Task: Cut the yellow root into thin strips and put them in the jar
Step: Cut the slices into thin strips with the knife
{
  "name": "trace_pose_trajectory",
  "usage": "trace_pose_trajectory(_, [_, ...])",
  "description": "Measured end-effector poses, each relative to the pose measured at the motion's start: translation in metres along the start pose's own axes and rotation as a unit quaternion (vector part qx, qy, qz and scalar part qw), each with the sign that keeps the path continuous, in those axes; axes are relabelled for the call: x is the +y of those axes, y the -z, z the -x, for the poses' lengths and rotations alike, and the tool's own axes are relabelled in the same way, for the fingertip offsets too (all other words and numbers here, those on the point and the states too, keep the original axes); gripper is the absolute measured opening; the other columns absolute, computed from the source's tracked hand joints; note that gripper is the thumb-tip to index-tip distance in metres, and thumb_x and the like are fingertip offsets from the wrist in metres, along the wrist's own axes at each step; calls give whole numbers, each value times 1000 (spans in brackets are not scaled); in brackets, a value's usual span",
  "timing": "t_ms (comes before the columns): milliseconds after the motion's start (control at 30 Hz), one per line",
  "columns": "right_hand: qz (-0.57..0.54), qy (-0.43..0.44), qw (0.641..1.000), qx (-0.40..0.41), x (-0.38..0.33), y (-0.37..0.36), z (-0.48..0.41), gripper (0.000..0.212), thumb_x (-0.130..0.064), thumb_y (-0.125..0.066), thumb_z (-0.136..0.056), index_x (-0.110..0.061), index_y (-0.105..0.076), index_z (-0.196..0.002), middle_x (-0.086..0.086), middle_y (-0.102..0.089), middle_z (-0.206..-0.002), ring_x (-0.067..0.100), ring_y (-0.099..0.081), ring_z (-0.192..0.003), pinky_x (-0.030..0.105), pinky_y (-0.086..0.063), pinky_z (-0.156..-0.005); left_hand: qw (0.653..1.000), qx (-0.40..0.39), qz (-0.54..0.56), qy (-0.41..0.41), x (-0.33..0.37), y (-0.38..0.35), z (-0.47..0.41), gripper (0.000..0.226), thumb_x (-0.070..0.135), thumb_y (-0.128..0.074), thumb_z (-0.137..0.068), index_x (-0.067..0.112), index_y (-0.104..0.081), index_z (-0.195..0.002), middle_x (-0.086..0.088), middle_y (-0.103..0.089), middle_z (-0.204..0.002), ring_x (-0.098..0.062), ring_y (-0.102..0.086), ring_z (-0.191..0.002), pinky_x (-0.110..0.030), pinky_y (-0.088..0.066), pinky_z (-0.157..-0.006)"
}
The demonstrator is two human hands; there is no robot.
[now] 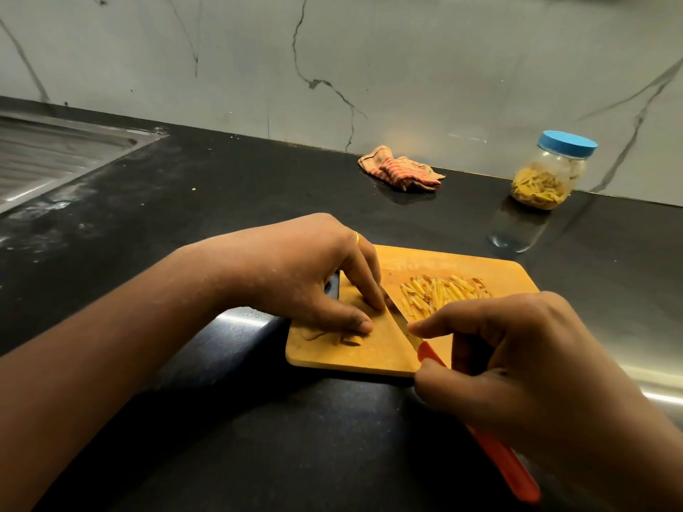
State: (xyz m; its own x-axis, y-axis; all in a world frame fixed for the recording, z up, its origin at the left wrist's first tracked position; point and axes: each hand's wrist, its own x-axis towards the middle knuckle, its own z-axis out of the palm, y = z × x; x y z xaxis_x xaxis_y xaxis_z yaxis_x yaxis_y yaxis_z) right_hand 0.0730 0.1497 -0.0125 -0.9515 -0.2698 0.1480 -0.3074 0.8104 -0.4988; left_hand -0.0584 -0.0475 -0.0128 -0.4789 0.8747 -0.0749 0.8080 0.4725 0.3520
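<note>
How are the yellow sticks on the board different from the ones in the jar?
The strips on the cutting board lie loose in the open; the pieces in the jar sit closed under a blue lid. The board strips spread out flat; the jar pieces are heaped at the bottom. The board strips look paler; the jar pieces darker. Both are yellow cut bits.
</note>
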Motion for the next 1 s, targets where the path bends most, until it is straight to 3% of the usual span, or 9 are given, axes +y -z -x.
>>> trace_pose_trajectory(433, [-2,-3,1000,-12,1,-1,-10,34,-46,-61,-67,-32,-72,-97,-7,-62,-62,6,-61,-63,16,-48,-52,1000,-10,5,9,-1,0,-1,32,48,-68,-84,39,-71,-115,31,-56,-118,8,-49,-115,-9,-37,-87])
trace_pose_trajectory(533, [-5,1,1000,-28,-1,1,-4,31,-46,-63,-67,-34,-71,-94,-19,-62,-70,5,-60,-60,13,-43,-47,1000,-12,1,9,-2,1,-1,34,49,-69,-84,40,-70,-117,33,-54,-118,8,-48,-115,-9,-37,-90])
trace_pose_trajectory(700, [8,7,1000,-24,-1,6,4,24,-40,-71,-66,-33,-74,-89,-21,-59,-57,5,-57,-49,6,-34,-42,1000,-22,-6,9,-4,2,0,37,50,-69,-83,43,-67,-120,32,-52,-123,10,-45,-116,-8,-35,-87])
trace_pose_trajectory(1000, [32,-36,999,19,3,17,5,24,-41,-71,-61,-33,-74,-83,-6,-62,-57,14,-57,-50,33,-47,-44,1000,-21,8,19,-1,3,4,41,53,-72,-79,43,-68,-119,31,-53,-122,9,-45,-116,-11,-34,-91])
